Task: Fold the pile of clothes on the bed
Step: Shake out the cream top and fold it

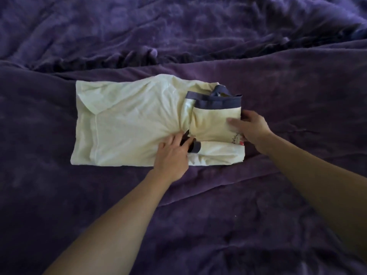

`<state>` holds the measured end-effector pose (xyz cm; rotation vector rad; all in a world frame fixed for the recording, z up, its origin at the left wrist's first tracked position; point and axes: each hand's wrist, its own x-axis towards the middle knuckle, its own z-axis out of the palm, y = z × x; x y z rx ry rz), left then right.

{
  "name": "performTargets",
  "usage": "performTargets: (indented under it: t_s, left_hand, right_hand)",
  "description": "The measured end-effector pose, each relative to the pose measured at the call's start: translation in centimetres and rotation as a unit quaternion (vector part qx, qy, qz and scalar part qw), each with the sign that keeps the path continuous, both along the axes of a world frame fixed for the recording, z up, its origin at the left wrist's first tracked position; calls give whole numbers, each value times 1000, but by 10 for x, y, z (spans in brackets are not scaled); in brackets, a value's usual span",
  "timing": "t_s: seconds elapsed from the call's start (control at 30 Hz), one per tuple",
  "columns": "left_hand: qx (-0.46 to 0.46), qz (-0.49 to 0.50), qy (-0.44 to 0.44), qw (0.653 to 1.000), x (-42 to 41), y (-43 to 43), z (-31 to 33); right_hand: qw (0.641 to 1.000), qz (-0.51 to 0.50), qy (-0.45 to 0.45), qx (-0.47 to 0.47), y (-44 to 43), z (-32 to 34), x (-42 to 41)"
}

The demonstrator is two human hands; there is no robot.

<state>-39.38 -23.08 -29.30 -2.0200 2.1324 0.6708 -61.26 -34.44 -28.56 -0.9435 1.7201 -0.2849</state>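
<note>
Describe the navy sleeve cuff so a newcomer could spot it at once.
On the purple bedspread, a cream shirt lies folded at the centre. Along its near edge, just right of the left hand, sits a short navy cuff. Unlike the longer navy neckband at the shirt's far edge, it is a small stub right beside that hand's fingers.

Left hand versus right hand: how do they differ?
The left hand lies flat, pressing the cream shirt near its middle; the right hand pinches its right edge, thumb on top. The left hand sits by a navy cuff; the right hand doesn't. Both touch the shirt.
</note>
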Motion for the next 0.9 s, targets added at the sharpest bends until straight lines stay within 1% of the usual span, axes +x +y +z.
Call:
performTargets:
  t_s: [0.03, 0.1, 0.17, 0.23, 0.37, 0.5, 0.57, 0.63, 0.67, 0.7, 0.73, 0.8, 0.87, 0.9]
  left_hand:
    - [1, -3, -3, 1000, 3, -1, -1]
    - [3, 10, 28, 1000, 14, -1, 5]
    - [0, 56, 77, 995, 35, 4, 17]
    - [-24, 117, 114, 986, 65, 11, 31]
    - [-74, 245, 155, 954, 132, 34, 60]
    - [-111, 345, 152, 920, 198, 64, 74]
    - [-116, 394, 145, 900, 228, 77, 73]
    - [-125, 425, 137, 886, 251, 88, 68]
    - [-129, 436, 134, 881, 260, 91, 65]
    - [-132, 445, 133, 876, 266, 92, 62]
    - [-138, 451, 134, 872, 270, 90, 59]
    - [-165, 442, 141, 870, 269, 80, 55]
    - [-191, 414, 143, 878, 260, 62, 50]
    - [-193, 401, 132, 886, 253, 50, 47]
  right_hand:
    - [1000, -5, -7, 3, 1, 1, 7]
    - [1000, -18, -19, -7, 3, 9, 21]
    - [998, -26, -34, -48, 6, 30, 35]
    - [995, -21, -54, -85, 10, 57, 59]
    - [993, 31, -60, -100, 19, 103, 140]
    - [983, 127, -37, -132, 25, 112, 247]
    - [974, 190, -31, -119, 31, 101, 299]
    - [963, 264, -35, -51, 40, 87, 340]
    - [957, 287, -40, -17, 44, 80, 352]
    - [955, 292, -45, -3, 48, 73, 357]
    - [957, 286, -42, -16, 53, 68, 355]
    - [957, 261, 7, -125, 60, 59, 333]
    - [937, 239, 96, -237, 66, 50, 296]
    - [922, 233, 146, -272, 66, 46, 278]
